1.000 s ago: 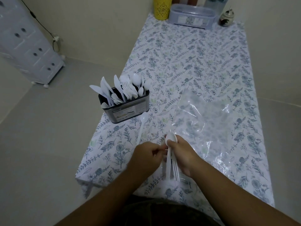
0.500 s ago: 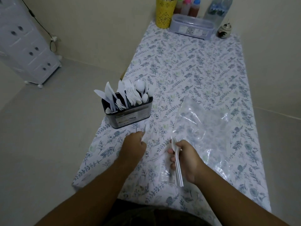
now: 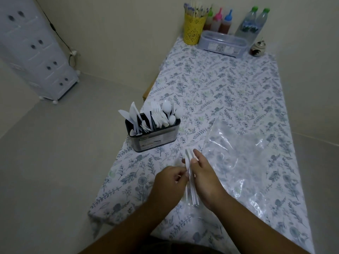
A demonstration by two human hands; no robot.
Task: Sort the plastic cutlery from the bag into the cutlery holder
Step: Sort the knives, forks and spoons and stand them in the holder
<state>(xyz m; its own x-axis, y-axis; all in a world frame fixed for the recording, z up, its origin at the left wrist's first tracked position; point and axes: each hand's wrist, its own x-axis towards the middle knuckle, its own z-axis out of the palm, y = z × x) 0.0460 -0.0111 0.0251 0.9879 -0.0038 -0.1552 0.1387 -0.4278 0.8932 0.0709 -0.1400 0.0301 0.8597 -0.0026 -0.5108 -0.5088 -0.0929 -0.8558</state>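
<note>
A dark cutlery holder (image 3: 156, 140) stands near the table's left edge, with white plastic knives on its left side, forks in the middle and spoons on the right. My right hand (image 3: 205, 176) grips a small bundle of white plastic cutlery (image 3: 191, 189), handles pointing toward me. My left hand (image 3: 168, 182) pinches one piece of that bundle with thumb and fingertips. A clear plastic bag (image 3: 244, 162) lies flat and crumpled on the floral tablecloth (image 3: 229, 92) to the right of my hands.
At the table's far end stand a yellow cup of sticks (image 3: 193, 28), sauce bottles (image 3: 218, 21), two water bottles (image 3: 252, 24), a clear lidded box (image 3: 222, 44) and a small jar (image 3: 257, 48). A white drawer cabinet (image 3: 34, 52) is on the floor at left.
My left hand went out toward the holder and has come back to the bundle, now pinching a piece. The camera has tilted up, showing more of the far end.
</note>
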